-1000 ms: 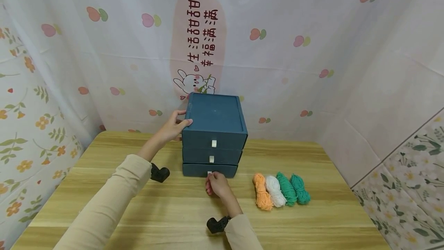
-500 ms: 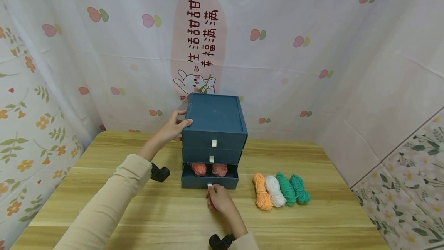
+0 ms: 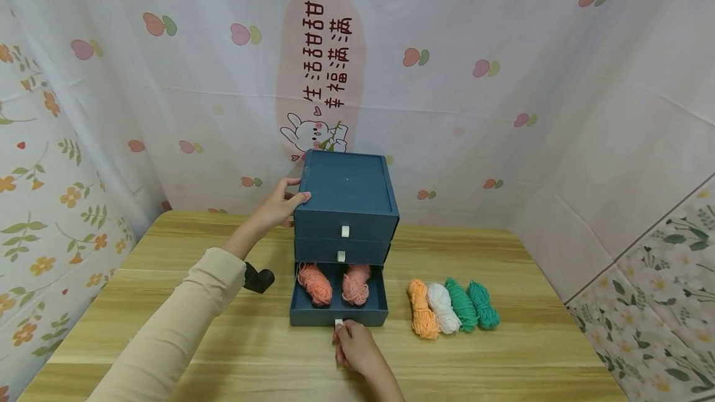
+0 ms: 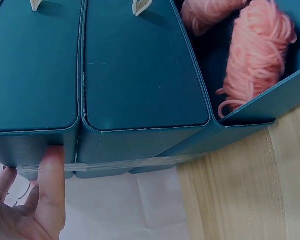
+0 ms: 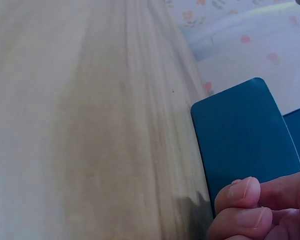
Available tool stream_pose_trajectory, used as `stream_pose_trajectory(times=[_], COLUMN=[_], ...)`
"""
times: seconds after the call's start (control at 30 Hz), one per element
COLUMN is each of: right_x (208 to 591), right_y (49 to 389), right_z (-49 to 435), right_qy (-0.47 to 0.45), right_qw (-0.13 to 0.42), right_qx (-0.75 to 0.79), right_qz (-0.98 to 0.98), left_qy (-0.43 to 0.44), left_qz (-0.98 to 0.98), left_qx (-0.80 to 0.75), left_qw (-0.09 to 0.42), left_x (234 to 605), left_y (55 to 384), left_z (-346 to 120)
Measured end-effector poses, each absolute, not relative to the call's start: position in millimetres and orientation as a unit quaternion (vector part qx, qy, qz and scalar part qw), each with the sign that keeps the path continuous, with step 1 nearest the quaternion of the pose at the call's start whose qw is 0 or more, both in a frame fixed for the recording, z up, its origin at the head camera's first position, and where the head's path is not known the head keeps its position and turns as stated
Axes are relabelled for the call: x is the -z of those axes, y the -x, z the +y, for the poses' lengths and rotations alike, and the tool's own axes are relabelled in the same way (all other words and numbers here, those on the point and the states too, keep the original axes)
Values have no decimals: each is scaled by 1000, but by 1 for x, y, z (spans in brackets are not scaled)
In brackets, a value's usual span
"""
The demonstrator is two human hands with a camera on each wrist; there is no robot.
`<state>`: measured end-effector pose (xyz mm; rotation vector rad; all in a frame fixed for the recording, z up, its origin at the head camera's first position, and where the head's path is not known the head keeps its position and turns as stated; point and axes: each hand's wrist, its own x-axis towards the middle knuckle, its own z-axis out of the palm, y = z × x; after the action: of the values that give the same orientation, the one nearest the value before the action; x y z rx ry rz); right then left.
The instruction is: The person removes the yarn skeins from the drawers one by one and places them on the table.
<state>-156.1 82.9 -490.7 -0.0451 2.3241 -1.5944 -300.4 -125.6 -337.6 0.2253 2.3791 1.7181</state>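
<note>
A dark blue cabinet (image 3: pixel 346 182) with three stacked drawers stands on the table. Its bottom drawer (image 3: pixel 307 317) is pulled out, and two pink yarn skeins lie inside, the left skein (image 3: pixel 315 284) and the right skein (image 3: pixel 355 285). My right hand (image 3: pixel 356 346) pinches the white pull tab (image 3: pixel 338 322) on that drawer's front; in the right wrist view its curled fingers (image 5: pixel 247 217) hide the tab. At the cabinet's upper left side, my left hand (image 3: pixel 279 203) presses with extended fingers, thumb at the top edge. The left wrist view shows its straight digit (image 4: pixel 52 190) against the side.
Right of the cabinet lie an orange skein (image 3: pixel 422 309), a white skein (image 3: pixel 444 308) and two green ones, one of them the far-right skein (image 3: pixel 483 304). The wooden table (image 3: pixel 251 352) extends around them. A patterned curtain (image 3: pixel 458 92) hangs close behind the cabinet.
My right hand has drawn the bottom drawer from closed toward me, bringing both pink skeins into view. My left hand stays against the cabinet.
</note>
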Motion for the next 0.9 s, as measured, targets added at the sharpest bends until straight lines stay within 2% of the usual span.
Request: stream_pose_trajectory(times=[0.5, 0.9], right_x=[488, 493], right_y=[112, 87], right_z=[89, 89], right_qy=[-13, 20], right_qw=[232, 195], right_qx=[547, 536], right_qz=[805, 821], left_qy=[-71, -79], left_qz=[805, 810], left_qx=[-581, -572], left_qw=[98, 98], left_x=[337, 338], left_y=[301, 300], left_z=[-126, -125])
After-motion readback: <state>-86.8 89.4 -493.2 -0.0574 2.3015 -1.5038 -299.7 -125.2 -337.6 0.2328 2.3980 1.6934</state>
